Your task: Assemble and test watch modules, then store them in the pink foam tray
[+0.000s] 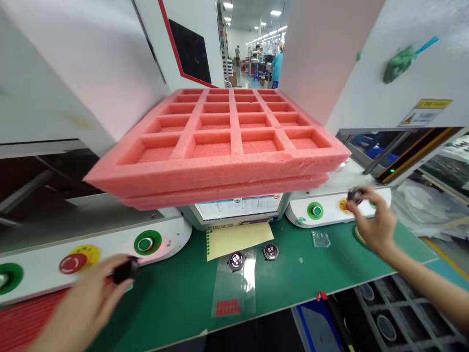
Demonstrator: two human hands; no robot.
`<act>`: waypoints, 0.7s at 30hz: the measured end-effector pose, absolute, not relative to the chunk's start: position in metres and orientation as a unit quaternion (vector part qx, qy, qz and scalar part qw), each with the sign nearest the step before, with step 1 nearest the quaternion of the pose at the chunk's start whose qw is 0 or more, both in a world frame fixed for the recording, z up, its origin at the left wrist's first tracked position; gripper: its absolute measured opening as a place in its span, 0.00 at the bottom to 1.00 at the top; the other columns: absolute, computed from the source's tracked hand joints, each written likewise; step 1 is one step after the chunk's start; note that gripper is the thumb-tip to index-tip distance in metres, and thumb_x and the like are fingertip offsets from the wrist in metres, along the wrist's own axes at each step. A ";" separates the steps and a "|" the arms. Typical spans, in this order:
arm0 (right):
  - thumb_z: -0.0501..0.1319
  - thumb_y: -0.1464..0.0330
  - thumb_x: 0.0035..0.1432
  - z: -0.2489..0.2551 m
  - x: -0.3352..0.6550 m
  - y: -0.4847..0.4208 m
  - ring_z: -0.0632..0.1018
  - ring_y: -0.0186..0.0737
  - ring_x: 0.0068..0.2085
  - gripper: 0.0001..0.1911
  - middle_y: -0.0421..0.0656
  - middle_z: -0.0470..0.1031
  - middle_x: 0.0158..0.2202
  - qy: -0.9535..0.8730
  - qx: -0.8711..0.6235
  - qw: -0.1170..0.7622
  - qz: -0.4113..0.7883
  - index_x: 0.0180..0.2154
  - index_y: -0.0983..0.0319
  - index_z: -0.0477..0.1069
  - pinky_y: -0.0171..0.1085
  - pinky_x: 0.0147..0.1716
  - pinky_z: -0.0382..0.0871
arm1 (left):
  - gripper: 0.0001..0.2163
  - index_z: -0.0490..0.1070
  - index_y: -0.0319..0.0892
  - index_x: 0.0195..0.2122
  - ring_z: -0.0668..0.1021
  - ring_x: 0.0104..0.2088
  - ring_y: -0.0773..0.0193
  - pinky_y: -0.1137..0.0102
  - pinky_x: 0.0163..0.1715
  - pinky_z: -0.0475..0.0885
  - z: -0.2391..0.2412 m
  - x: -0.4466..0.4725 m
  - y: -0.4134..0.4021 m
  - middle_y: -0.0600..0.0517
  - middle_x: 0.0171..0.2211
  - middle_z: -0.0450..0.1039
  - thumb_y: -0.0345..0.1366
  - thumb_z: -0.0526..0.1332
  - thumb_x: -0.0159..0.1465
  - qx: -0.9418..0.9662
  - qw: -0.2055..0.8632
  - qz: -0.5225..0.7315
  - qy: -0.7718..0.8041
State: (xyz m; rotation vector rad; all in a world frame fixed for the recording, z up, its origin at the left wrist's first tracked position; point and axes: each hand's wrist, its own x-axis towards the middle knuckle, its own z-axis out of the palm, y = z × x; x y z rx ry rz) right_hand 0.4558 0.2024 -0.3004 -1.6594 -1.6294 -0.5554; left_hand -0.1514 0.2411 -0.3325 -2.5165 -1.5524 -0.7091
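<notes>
My left hand point(90, 303), blurred by motion, pinches a dark smartwatch body point(125, 270) by its edge, near the left control panel. Over the right control panel, my right hand point(377, 222) grips another dark smartwatch body point(354, 195) between thumb and fingers. Both are smeared, so details on them cannot be made out. Two strapless round smartwatches lie on the green bench mat point(176, 298) between my hands. The left smartwatch point(236, 260) rests on a clear plastic sheet and the right smartwatch point(271, 251) sits beside it, both with lit faces.
A stack of pink foam trays point(234, 168) juts out above a monitor point(238, 208). White machines stand on both sides, with a red stop button point(73, 263) and green-ringed buttons point(145, 244). Yellow paper point(238, 239) lies below the monitor. A black compartment tray point(403, 313) is at lower right.
</notes>
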 end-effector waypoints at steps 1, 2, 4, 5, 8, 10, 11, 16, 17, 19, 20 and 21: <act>0.58 0.63 0.63 -0.317 0.446 0.180 0.75 0.50 0.53 0.08 0.56 0.74 0.51 -0.676 -0.624 0.348 -0.179 0.42 0.61 0.66 0.49 0.51 0.68 | 0.27 0.47 0.73 0.64 0.81 0.40 0.45 0.50 0.40 0.78 -0.353 -0.143 0.228 0.56 0.41 0.79 0.45 0.51 0.64 -0.835 0.033 -0.245 -0.491; 0.59 0.63 0.62 -0.333 0.436 0.160 0.77 0.47 0.50 0.06 0.51 0.76 0.49 -0.719 -0.599 0.324 -0.139 0.39 0.58 0.67 0.47 0.50 0.70 | 0.24 0.54 0.69 0.62 0.81 0.42 0.48 0.54 0.42 0.79 -0.370 -0.134 0.215 0.54 0.44 0.78 0.44 0.53 0.64 -0.852 0.013 -0.232 -0.469; 0.60 0.64 0.61 -0.359 0.422 0.130 0.80 0.44 0.45 0.03 0.44 0.79 0.45 -0.774 -0.563 0.280 -0.070 0.37 0.56 0.68 0.44 0.47 0.74 | 0.16 0.65 0.56 0.55 0.80 0.46 0.53 0.60 0.46 0.78 -0.392 -0.119 0.195 0.51 0.47 0.77 0.42 0.54 0.66 -0.885 -0.026 -0.187 -0.425; 0.59 0.65 0.61 -0.368 0.419 0.121 0.80 0.44 0.44 0.03 0.44 0.79 0.44 -0.786 -0.556 0.266 -0.046 0.37 0.56 0.68 0.43 0.45 0.75 | 0.14 0.67 0.51 0.53 0.80 0.48 0.54 0.62 0.47 0.77 -0.395 -0.114 0.188 0.49 0.48 0.76 0.41 0.54 0.67 -0.892 -0.039 -0.166 -0.418; 0.58 0.66 0.61 -0.378 0.419 0.110 0.81 0.46 0.42 0.06 0.47 0.80 0.42 -0.785 -0.567 0.249 -0.007 0.41 0.58 0.68 0.44 0.41 0.77 | 0.16 0.67 0.43 0.53 0.76 0.53 0.52 0.59 0.52 0.74 -0.381 -0.098 0.181 0.43 0.52 0.73 0.44 0.53 0.68 -0.889 -0.052 -0.117 -0.440; 0.59 0.65 0.58 -0.371 0.419 0.115 0.80 0.49 0.45 0.10 0.49 0.79 0.44 -0.783 -0.573 0.241 0.012 0.43 0.59 0.67 0.47 0.43 0.76 | 0.19 0.66 0.41 0.53 0.74 0.55 0.49 0.55 0.55 0.71 -0.364 -0.079 0.182 0.41 0.55 0.70 0.46 0.55 0.66 -0.878 -0.059 -0.087 -0.467; 0.60 0.64 0.58 -0.365 0.416 0.120 0.79 0.51 0.47 0.12 0.50 0.78 0.46 -0.782 -0.576 0.239 0.019 0.43 0.59 0.68 0.49 0.46 0.75 | 0.19 0.67 0.40 0.53 0.73 0.56 0.49 0.55 0.55 0.69 -0.357 -0.065 0.183 0.41 0.55 0.69 0.46 0.56 0.65 -0.872 -0.069 -0.073 -0.479; 0.55 0.65 0.64 -0.338 0.360 0.156 0.77 0.47 0.50 0.13 0.50 0.75 0.49 -0.775 -0.590 0.223 0.047 0.49 0.60 0.66 0.46 0.50 0.72 | 0.21 0.67 0.39 0.51 0.75 0.51 0.50 0.59 0.49 0.72 -0.349 0.022 0.194 0.42 0.49 0.72 0.50 0.55 0.65 -0.852 -0.061 -0.075 -0.514; 0.57 0.65 0.63 -0.338 0.345 0.162 0.77 0.46 0.49 0.14 0.49 0.76 0.48 -0.783 -0.583 0.208 0.057 0.50 0.60 0.66 0.44 0.49 0.72 | 0.22 0.68 0.38 0.50 0.75 0.50 0.48 0.58 0.48 0.72 -0.351 0.036 0.197 0.40 0.49 0.72 0.50 0.57 0.64 -0.845 -0.057 -0.077 -0.526; 0.65 0.65 0.56 -0.344 0.317 0.173 0.77 0.47 0.49 0.19 0.49 0.75 0.48 -0.802 -0.568 0.173 0.071 0.50 0.61 0.67 0.43 0.48 0.72 | 0.22 0.69 0.36 0.48 0.76 0.47 0.44 0.57 0.44 0.73 -0.356 0.059 0.203 0.38 0.46 0.72 0.50 0.60 0.61 -0.830 -0.053 -0.079 -0.550; 0.67 0.64 0.54 -0.349 0.306 0.176 0.76 0.47 0.50 0.22 0.49 0.75 0.48 -0.807 -0.564 0.158 0.075 0.50 0.62 0.67 0.44 0.49 0.72 | 0.22 0.70 0.35 0.46 0.77 0.45 0.43 0.57 0.42 0.73 -0.358 0.066 0.205 0.37 0.45 0.73 0.49 0.62 0.60 -0.824 -0.055 -0.078 -0.559; 0.68 0.63 0.54 -0.354 0.298 0.179 0.76 0.48 0.50 0.24 0.49 0.74 0.49 -0.809 -0.564 0.146 0.077 0.51 0.63 0.67 0.46 0.49 0.71 | 0.20 0.70 0.35 0.45 0.78 0.43 0.43 0.57 0.40 0.74 -0.360 0.071 0.206 0.37 0.43 0.73 0.47 0.62 0.60 -0.820 -0.058 -0.077 -0.565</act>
